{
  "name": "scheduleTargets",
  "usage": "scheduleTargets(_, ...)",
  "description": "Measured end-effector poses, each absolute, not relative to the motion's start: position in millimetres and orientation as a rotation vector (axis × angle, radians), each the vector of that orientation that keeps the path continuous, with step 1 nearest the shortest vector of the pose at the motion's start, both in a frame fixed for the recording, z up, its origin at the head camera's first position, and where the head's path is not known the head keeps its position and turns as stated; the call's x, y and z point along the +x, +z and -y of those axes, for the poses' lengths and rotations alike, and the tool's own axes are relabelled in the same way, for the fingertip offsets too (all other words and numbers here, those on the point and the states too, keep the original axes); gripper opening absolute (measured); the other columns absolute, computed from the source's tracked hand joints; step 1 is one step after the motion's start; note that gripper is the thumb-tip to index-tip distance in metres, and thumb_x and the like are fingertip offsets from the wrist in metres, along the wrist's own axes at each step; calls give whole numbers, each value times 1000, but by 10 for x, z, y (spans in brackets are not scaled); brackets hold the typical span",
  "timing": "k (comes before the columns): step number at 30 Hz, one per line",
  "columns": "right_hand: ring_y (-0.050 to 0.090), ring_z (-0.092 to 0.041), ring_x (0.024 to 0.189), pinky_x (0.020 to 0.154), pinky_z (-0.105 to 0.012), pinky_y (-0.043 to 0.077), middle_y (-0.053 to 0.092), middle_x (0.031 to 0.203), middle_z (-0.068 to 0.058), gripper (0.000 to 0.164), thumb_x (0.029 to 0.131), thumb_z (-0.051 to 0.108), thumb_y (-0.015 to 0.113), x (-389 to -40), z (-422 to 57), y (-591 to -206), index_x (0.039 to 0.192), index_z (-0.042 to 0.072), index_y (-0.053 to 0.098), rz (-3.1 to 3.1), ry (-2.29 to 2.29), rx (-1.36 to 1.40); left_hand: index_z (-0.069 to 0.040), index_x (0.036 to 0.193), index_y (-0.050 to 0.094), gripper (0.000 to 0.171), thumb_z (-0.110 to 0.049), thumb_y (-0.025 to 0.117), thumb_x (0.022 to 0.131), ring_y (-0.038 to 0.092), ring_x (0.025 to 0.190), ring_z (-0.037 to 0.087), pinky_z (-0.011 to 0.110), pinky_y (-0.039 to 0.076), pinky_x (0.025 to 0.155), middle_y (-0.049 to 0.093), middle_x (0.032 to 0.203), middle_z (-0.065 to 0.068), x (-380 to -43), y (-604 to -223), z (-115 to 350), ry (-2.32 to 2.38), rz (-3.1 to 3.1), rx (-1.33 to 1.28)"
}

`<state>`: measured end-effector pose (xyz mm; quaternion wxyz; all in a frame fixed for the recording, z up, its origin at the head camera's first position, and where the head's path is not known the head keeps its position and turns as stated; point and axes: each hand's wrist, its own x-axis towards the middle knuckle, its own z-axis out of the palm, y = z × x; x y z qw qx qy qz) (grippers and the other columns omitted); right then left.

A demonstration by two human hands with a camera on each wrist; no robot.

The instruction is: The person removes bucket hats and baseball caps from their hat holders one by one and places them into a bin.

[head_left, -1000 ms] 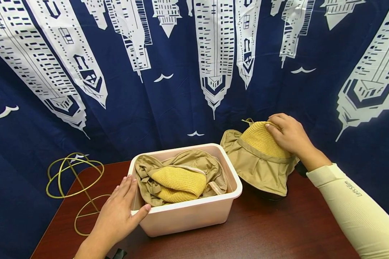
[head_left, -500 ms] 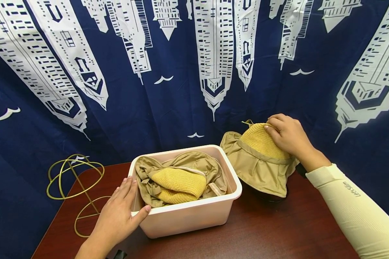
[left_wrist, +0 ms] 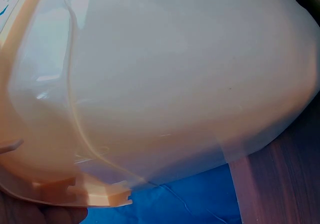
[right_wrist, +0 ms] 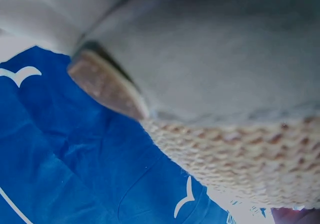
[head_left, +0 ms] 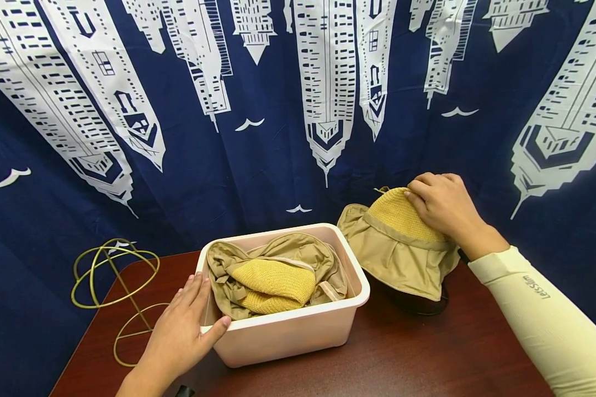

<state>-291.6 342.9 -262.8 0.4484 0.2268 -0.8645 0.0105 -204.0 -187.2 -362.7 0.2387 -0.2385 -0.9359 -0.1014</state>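
A sun hat (head_left: 402, 220) with a yellow woven crown and a wide khaki cloth brim stands right of the bin, crown up. At the top of its crown, my right hand (head_left: 444, 207) grips the weave. In the right wrist view the woven crown (right_wrist: 250, 164) and pale brim fill much of the frame. My left hand (head_left: 179, 325) rests against the left end of a pale pink plastic bin (head_left: 288, 336), fingers extended, thumb on the front rim. Inside the bin lies folded khaki cloth with yellow woven parts (head_left: 273, 278). The bin's wall (left_wrist: 175, 73) fills the left wrist view.
A gold wire stand (head_left: 114, 275) stands on the left of the dark red-brown table (head_left: 402, 358). Under the hat shows a dark rounded edge (head_left: 427, 309), its kind unclear. A blue curtain (head_left: 268, 165) with white buildings hangs behind. A small black object (head_left: 185, 391) lies at the front.
Both hands keep their places, the right still gripping the crown. The hat's brim has shifted slightly, and more of the dark edge beneath it shows. The head view has tilted a little.
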Motion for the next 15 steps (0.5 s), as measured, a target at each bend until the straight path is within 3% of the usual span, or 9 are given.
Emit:
scheduleTargets(8, 64, -38, 78, 66, -55, 47, 67, 91, -15, 7, 91, 12, 67, -2921, -3433, -2590, 92, 5, 67, 2145, 6, 548, 10, 140, 48, 82, -52, 65, 90, 37, 140, 41, 57, 34, 109, 41, 149, 28, -2048, -3624, 1887, -288, 2567, -655)
scheduleTargets(15, 63, -39, 77, 65, -54, 47, 66, 91, -15, 7, 91, 12, 65, -2923, -3453, -2595, 91, 5, 66, 2152, 33, 534, 10, 141, 48, 83, -53, 65, 90, 37, 140, 41, 57, 34, 110, 41, 149, 28, -2049, -3622, 1889, -294, 2578, -654)
